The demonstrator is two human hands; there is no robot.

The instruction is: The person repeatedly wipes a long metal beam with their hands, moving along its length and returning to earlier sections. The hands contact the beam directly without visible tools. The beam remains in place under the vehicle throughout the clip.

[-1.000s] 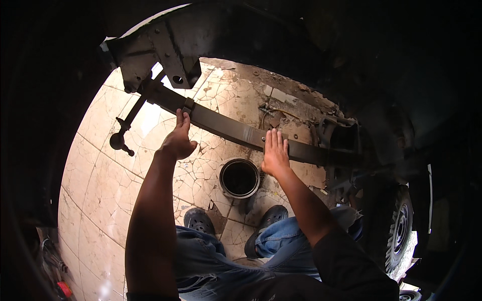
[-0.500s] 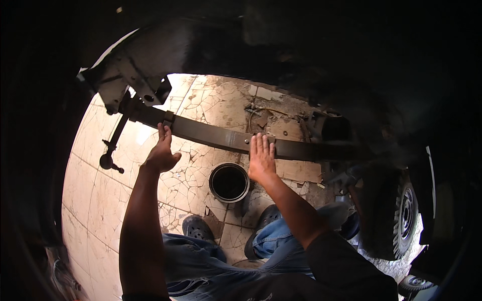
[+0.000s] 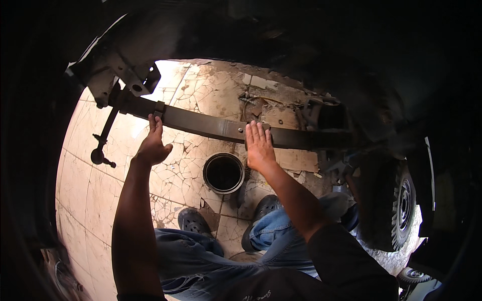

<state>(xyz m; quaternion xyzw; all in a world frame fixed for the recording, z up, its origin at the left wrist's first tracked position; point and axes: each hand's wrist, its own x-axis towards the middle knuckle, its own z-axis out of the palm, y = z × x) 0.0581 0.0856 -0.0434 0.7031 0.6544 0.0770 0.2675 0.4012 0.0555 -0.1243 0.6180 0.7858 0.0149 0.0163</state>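
A long, dark, curved leaf spring (image 3: 201, 123) spans the view under a vehicle. My left hand (image 3: 153, 144) touches its left part with outstretched fingertips, just below a metal clip (image 3: 159, 107) around the leaves; the thumb stands apart. Near the middle of the spring, my right hand (image 3: 260, 148) lies flat on it with straight fingers, beside a small round bolt head (image 3: 240, 130). Neither hand grips anything. At its left end the spring meets a dark bracket (image 3: 131, 83), and a rod with a ball joint (image 3: 98, 156) hangs beside it.
An open round can (image 3: 224, 173) with a dark inside stands on the cracked tile floor (image 3: 95, 200), between my hands and my shoes (image 3: 195, 223). A treaded wheel (image 3: 403, 205) is at the right. Dark vehicle bodywork (image 3: 221, 37) hangs overhead; broken flooring (image 3: 283, 118) lies beyond the spring.
The whole scene sits slightly higher and farther left in the picture as the view shifts. Both hands keep their places against the leaf spring.
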